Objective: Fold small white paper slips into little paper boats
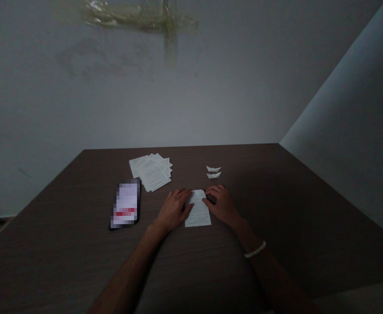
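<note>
A folded sheet of printed paper (198,214) lies on the dark wooden table (276,205) in front of me. My left hand (173,208) rests on its left edge with fingers flat and pressing down. My right hand (222,203) rests on its upper right corner, fingers also laid flat on the paper. A white bead bracelet (255,250) circles my right wrist. Neither hand lifts the sheet.
A fanned stack of printed sheets (152,171) lies behind my left hand. Two small folded paper boats (213,172) sit behind my right hand. A phone with a lit screen (126,204) lies to the left. Walls stand behind and to the right of the table.
</note>
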Demonstrator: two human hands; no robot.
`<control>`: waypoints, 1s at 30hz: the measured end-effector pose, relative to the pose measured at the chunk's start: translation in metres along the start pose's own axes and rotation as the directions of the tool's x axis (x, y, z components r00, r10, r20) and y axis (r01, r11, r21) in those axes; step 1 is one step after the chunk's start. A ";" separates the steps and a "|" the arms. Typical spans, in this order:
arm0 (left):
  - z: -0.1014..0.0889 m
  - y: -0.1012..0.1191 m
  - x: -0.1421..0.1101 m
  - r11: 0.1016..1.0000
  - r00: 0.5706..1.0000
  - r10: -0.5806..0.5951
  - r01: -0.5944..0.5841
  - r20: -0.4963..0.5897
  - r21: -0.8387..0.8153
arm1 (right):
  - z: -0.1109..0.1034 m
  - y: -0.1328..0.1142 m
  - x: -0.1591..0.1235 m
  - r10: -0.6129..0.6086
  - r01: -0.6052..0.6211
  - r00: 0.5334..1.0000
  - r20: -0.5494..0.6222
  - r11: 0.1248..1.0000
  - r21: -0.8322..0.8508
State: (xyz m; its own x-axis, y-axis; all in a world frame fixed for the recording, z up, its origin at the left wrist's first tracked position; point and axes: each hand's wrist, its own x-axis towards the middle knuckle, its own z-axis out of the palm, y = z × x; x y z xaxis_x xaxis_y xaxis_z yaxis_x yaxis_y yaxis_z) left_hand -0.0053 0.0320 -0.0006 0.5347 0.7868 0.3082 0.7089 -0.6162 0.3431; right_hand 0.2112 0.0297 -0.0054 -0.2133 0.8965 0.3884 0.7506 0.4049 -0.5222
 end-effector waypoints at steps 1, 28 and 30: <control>0.000 0.000 0.000 1.000 1.000 -0.001 0.001 -0.002 0.000 | 0.000 0.000 0.001 0.001 -0.001 1.000 -0.004 1.000 0.007; -0.003 -0.006 0.000 0.913 0.939 -0.291 0.216 -0.182 -0.345 | 0.009 0.005 0.000 0.258 -0.201 0.963 -0.079 0.879 0.432; -0.004 -0.006 0.001 0.869 0.930 -0.327 0.226 -0.168 -0.441 | 0.008 0.003 0.001 0.279 -0.216 0.958 -0.069 0.856 0.469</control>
State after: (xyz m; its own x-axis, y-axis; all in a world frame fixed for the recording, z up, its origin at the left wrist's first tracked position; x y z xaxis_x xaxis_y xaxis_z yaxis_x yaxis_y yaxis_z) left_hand -0.0112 0.0360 0.0011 0.1884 0.9274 0.3231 0.5341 -0.3729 0.7587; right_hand 0.2083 0.0327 -0.0122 0.0485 0.9593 0.2783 0.3957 0.2374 -0.8872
